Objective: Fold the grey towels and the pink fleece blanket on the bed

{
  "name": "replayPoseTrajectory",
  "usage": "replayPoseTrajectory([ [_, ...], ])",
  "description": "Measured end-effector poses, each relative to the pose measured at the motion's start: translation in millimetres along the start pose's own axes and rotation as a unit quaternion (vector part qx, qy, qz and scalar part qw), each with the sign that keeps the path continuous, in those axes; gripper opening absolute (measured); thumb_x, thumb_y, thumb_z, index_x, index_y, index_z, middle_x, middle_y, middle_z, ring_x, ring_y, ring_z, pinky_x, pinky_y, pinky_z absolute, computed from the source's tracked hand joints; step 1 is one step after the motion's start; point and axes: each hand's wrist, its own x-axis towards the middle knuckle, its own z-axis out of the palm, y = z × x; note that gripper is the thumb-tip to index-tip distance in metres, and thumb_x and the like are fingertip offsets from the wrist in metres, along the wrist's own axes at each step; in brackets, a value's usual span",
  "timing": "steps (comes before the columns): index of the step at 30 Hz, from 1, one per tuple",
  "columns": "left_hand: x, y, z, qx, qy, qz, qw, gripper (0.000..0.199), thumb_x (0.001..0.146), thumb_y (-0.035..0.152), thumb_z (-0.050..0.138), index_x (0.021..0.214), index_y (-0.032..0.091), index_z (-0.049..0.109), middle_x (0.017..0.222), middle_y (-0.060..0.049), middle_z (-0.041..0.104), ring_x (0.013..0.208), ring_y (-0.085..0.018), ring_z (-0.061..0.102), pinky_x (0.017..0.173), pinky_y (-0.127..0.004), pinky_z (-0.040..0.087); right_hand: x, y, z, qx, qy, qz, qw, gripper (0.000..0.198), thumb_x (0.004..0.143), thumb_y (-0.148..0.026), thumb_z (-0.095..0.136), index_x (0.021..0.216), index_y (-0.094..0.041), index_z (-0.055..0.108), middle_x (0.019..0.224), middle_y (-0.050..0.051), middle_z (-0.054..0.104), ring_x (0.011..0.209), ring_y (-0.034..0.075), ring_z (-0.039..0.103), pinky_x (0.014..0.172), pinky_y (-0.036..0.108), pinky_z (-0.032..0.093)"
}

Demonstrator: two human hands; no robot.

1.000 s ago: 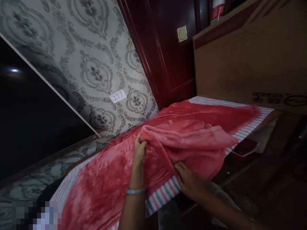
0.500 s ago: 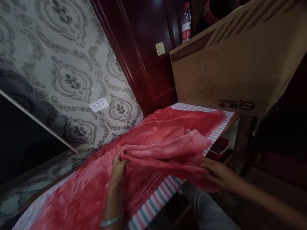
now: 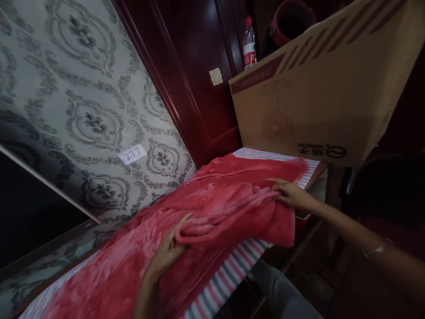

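Observation:
A plush red-pink blanket (image 3: 232, 221) lies rumpled along a surface covered with a striped cloth. Part of it is doubled over into a long fold near the front. At the fold's rounded left end is my left hand (image 3: 168, 250), its thumb and fingers around the cloth and one finger stretched along the top. My right hand (image 3: 290, 193) grips the fold's upper right end, with one finger reaching out over the blanket. A corner of the blanket hangs past the front edge below my right hand.
The striped cloth (image 3: 229, 272) shows along the front edge. A large cardboard box (image 3: 318, 97) stands at the far right end, with a plastic bottle (image 3: 249, 46) behind it. Patterned wallpaper bears a paper marked 277 (image 3: 133, 154). A dark red door (image 3: 199, 66) is beside it.
My right hand has moved up and inward, carrying the blanket's front layer onto the fold. My left hand has shifted slightly right and down. The view has tilted a little.

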Motion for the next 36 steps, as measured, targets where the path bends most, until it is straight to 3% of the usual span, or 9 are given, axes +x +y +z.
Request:
replayPoseTrajectory([
  [3, -3, 10, -4, 0.04, -0.048, 0.014, 0.998, 0.057, 0.065, 0.031, 0.083, 0.122, 0.031, 0.076, 0.136, -0.008, 0.068, 0.13, -0.037, 0.06, 0.113, -0.048, 0.045, 12, 8, 4, 0.032, -0.079, -0.003, 0.996, 0.026, 0.076, -0.045, 0.056, 0.073, -0.02, 0.063, 0.131, 0.015, 0.064, 0.119, 0.029, 0.061, 0.096, 0.04, 0.05],
  [6, -7, 22, -7, 0.074, -0.081, 0.03, 0.994, 0.057, 0.068, 0.028, 0.08, 0.124, 0.034, 0.075, 0.133, -0.006, 0.07, 0.127, -0.035, 0.062, 0.111, -0.048, 0.047, 14, 10, 3, 0.017, -0.102, -0.006, 0.995, 0.03, 0.076, -0.048, 0.053, 0.071, -0.02, 0.061, 0.102, 0.012, 0.07, 0.096, 0.026, 0.065, 0.086, 0.037, 0.051],
  [9, -11, 35, -3, 0.111, -0.104, 0.037, 0.988, 0.054, 0.07, 0.031, 0.081, 0.123, 0.033, 0.074, 0.127, -0.007, 0.073, 0.121, -0.033, 0.065, 0.105, -0.043, 0.051, 10, 10, -2, -0.031, -0.086, -0.009, 0.996, 0.031, 0.077, -0.049, 0.053, 0.067, -0.021, 0.059, 0.077, 0.008, 0.064, 0.08, 0.023, 0.058, 0.079, 0.038, 0.048],
  [13, -16, 44, 6, 0.163, -0.138, 0.036, 0.976, 0.018, 0.078, 0.038, 0.074, 0.091, 0.025, 0.072, 0.094, -0.004, 0.074, 0.088, -0.022, 0.067, 0.082, -0.03, 0.054, -3, 4, -17, -0.079, -0.019, -0.031, 0.996, 0.03, 0.078, -0.051, 0.054, 0.069, -0.023, 0.061, 0.077, 0.009, 0.062, 0.081, 0.025, 0.056, 0.078, 0.04, 0.047],
  [16, -14, 44, 5, 0.183, -0.091, 0.049, 0.978, 0.017, 0.081, 0.039, 0.069, 0.077, 0.024, 0.06, 0.077, 0.0, 0.063, 0.071, -0.017, 0.056, 0.067, -0.027, 0.049, -14, -10, -33, -0.039, 0.001, -0.024, 0.999, 0.03, 0.08, -0.052, 0.054, 0.072, -0.023, 0.059, 0.077, 0.009, 0.061, 0.073, 0.023, 0.057, 0.071, 0.039, 0.047],
  [21, 7, 57, -24, 0.212, 0.077, 0.126, 0.966, 0.025, 0.08, 0.041, 0.065, 0.069, 0.025, 0.049, 0.066, 0.003, 0.05, 0.06, -0.015, 0.046, 0.056, -0.026, 0.041, -25, -43, -64, 0.019, 0.079, -0.01, 0.997, 0.045, 0.082, -0.068, 0.058, 0.076, -0.023, 0.062, 0.082, 0.013, 0.066, 0.078, 0.025, 0.062, 0.076, 0.042, 0.05],
  [27, 43, 115, -55, 0.408, 0.165, 0.228, 0.869, 0.026, 0.085, 0.035, 0.055, 0.107, 0.022, 0.062, 0.103, -0.007, 0.064, 0.094, -0.025, 0.062, 0.081, -0.033, 0.048, -26, -71, -79, -0.007, 0.091, -0.009, 0.996, 0.05, 0.08, -0.075, 0.056, 0.085, -0.026, 0.065, 0.087, 0.011, 0.069, 0.079, 0.029, 0.065, 0.075, 0.044, 0.054],
  [32, 58, 147, -49, 0.559, 0.185, 0.142, 0.795, 0.017, 0.091, 0.026, 0.05, 0.096, 0.021, 0.065, 0.101, -0.009, 0.06, 0.084, -0.024, 0.062, 0.077, -0.034, 0.047, -28, -80, -73, 0.002, 0.019, -0.001, 1.0, 0.047, 0.082, -0.063, 0.06, 0.109, -0.025, 0.068, 0.119, 0.015, 0.068, 0.109, 0.032, 0.065, 0.091, 0.046, 0.054],
  [36, 71, 142, -48, 0.514, 0.201, 0.178, 0.815, 0.015, 0.085, 0.014, 0.051, 0.092, 0.021, 0.063, 0.094, -0.005, 0.063, 0.082, -0.022, 0.061, 0.075, -0.031, 0.045, -31, -81, -59, 0.036, -0.066, -0.006, 0.997, 0.043, 0.078, -0.062, 0.062, 0.091, -0.021, 0.067, 0.095, 0.011, 0.07, 0.089, 0.027, 0.067, 0.079, 0.039, 0.055],
])
